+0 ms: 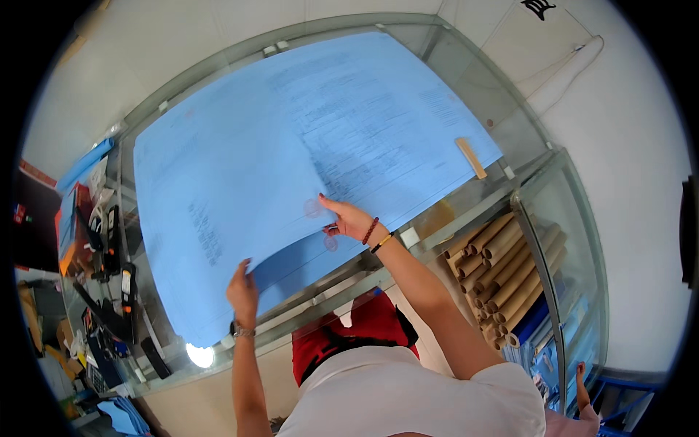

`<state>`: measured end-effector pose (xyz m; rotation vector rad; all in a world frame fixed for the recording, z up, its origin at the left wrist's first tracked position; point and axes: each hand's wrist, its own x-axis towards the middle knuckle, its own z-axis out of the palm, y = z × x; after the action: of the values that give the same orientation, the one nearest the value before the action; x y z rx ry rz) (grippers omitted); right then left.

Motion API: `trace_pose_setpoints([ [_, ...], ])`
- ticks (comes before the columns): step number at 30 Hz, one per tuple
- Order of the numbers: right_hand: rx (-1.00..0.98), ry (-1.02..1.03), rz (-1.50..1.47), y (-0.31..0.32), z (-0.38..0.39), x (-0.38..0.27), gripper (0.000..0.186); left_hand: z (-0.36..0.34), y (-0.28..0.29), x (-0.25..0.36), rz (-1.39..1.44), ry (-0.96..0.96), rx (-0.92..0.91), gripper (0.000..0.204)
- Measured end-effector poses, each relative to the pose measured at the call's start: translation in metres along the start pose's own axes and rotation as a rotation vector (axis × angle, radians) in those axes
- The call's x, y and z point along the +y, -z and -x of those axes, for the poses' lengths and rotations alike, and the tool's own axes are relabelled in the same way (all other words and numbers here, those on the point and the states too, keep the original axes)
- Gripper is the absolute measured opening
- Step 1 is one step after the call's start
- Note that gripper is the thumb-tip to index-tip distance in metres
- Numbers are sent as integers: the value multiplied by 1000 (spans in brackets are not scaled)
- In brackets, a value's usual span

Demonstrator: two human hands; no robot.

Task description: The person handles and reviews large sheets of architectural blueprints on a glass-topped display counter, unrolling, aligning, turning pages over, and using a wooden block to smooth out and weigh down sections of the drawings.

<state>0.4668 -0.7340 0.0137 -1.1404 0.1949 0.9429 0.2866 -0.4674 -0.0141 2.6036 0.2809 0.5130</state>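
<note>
Blue sheet (233,175); edge in left grip (242,294), right grip (352,220)

Lg. glass-topped counter (473,76) fills the ctr., w/ a bright light spot (200,355) betw. 7 & 8 o'clock at its edge. White wall (641,146) at 3 o'clock, pale wall (218,36) approx. 11. Thin wall cable (600,54) loops at 2. Glass-paned cabinet (586,247) just past 3; blue metal rack (628,399) nr. 4, low down.
</note>
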Motion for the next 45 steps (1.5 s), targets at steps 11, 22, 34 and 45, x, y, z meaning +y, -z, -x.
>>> trace_pose_setpoints([
  [11, 1472, 303, 1228, 333, 54, -28, 67, 23, -16, 22, -242, -149, -293, 35],
  [22, 1234, 28, 1662, 423, 75, -77, 35, 41, -51, 69, -313, -41, -405, 53],
  [34, -320, 128, 534, 113, 35, -70, 28, 54, -54, 51, -243, -83, -465, 42],
  [45, -876, -425, 437, -258, -62, 166, 54, 97, -108, 17, -145, 4, -410, 56],
])
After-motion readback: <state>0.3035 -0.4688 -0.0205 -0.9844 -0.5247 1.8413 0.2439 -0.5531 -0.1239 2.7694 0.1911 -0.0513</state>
